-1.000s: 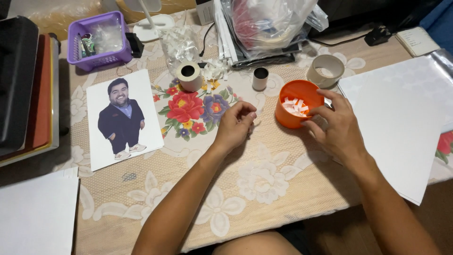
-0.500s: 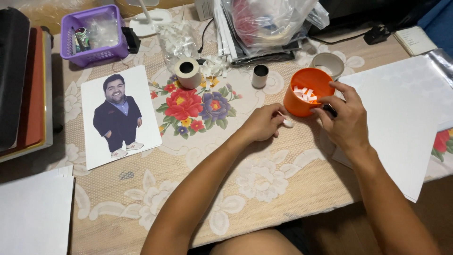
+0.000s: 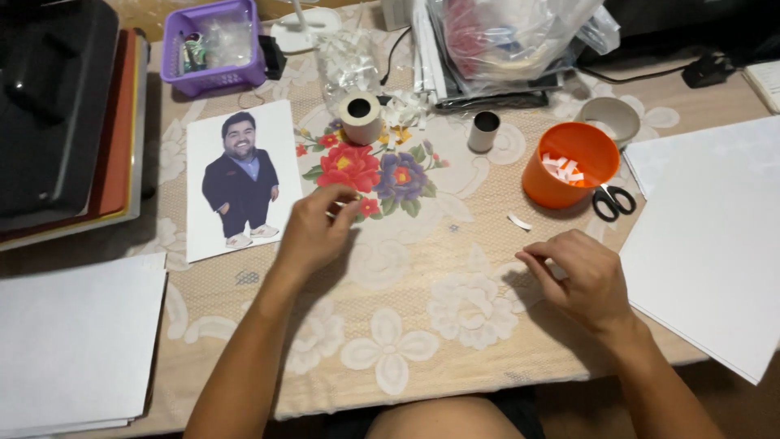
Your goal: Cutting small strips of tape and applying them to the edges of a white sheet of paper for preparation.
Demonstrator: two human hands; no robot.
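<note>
Bare tablecloth [image 3: 455, 268] lies between both hands; orange cup [image 3: 569, 167] blocks beyond.

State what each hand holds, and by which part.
Left hand: something small pinched at the fingers, too small to identify. Right hand: nothing visibly held.

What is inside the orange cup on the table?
The orange cup holds small white paper strips, loosely piled. Its near wall hides the bottom, so how deep the pile goes cannot be seen.
</note>
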